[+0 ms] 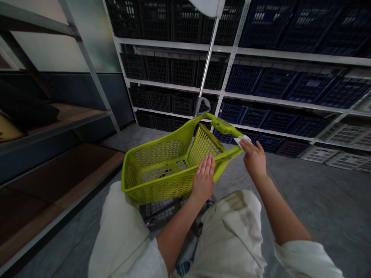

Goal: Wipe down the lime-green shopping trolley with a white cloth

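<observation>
A lime-green shopping cart (158,193) with a perforated plastic basket stands in front of my knees. My left hand (203,178) rests against the near side of the basket, fingers stretched out and holding nothing. At the near end of the cart's handle (224,126), my right hand (254,156) presses a small white cloth or tissue (242,139) onto the green plastic. The fingers of this hand are bent around the cloth, which is partly hidden under them. A green perforated flap (204,144) stands inside the basket near the handle end.
A metal pole (208,58) with a grey grip rises behind the cart. Shelving (228,73) with black crates (158,69), blue crates (272,81) and pale crates (346,139) fills the back. Another rack (95,79) stands at the left. Grey floor (313,193) lies around.
</observation>
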The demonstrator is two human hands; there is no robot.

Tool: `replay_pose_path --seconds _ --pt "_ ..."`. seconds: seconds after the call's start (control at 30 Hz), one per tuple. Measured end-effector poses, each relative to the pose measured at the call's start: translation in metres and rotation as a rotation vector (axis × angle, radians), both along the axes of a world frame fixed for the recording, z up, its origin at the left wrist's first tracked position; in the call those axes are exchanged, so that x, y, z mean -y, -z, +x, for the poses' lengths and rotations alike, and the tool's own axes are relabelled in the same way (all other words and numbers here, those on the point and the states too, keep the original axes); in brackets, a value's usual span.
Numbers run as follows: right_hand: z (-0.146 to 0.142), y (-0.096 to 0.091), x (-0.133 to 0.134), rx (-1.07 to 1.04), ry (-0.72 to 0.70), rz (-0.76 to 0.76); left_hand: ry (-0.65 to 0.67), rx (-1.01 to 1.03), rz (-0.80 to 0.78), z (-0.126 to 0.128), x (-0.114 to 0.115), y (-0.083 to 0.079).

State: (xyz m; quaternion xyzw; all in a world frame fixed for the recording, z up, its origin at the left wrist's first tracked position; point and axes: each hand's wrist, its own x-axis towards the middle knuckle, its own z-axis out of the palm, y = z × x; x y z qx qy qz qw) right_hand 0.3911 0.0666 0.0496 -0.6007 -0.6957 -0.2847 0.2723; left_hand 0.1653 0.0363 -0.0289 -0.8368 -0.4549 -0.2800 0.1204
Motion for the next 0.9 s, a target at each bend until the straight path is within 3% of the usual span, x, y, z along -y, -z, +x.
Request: replay_pose_path --seconds 0.13,0.23,0.3,0.4,0.5,0.6,0.67,0.77,0.9 --pt "-0.054 0.023 0.019 0.120 -0.197 -0.061 0.005 0.012 0.006 0.002 -0.001 0.003" --pt "-0.063 0.026 0.026 0.173 -0.305 -0.121 0.005 0.014 0.005 -0.001 -0.001 0.003" --pt "-0.042 0.016 0.019 0.130 -0.250 -0.121 0.011 0.006 0.002 -0.004 -0.001 0.002" --pt "-0.011 0.000 0.005 -0.016 -0.025 -0.048 0.014 0.001 -0.004 -0.005 -0.002 0.002" --pt "-0.025 0.002 0.003 -0.060 0.105 -0.029 0.018 0.018 -0.004 -0.001 -0.002 0.003" --pt "-0.069 0.017 0.015 0.060 -0.039 -0.126 0.003 0.037 -0.007 0.004 -0.002 0.003" --pt "-0.084 0.023 0.021 0.117 -0.164 -0.165 -0.014 0.033 -0.008 0.005 -0.002 0.004" --pt "-0.057 0.015 0.017 0.112 -0.202 -0.147 -0.017 0.016 0.004 0.003 -0.002 0.004" --pt "0.000 -0.003 -0.001 -0.016 0.029 -0.017 -0.007 0.013 -0.003 -0.001 -0.002 0.003"
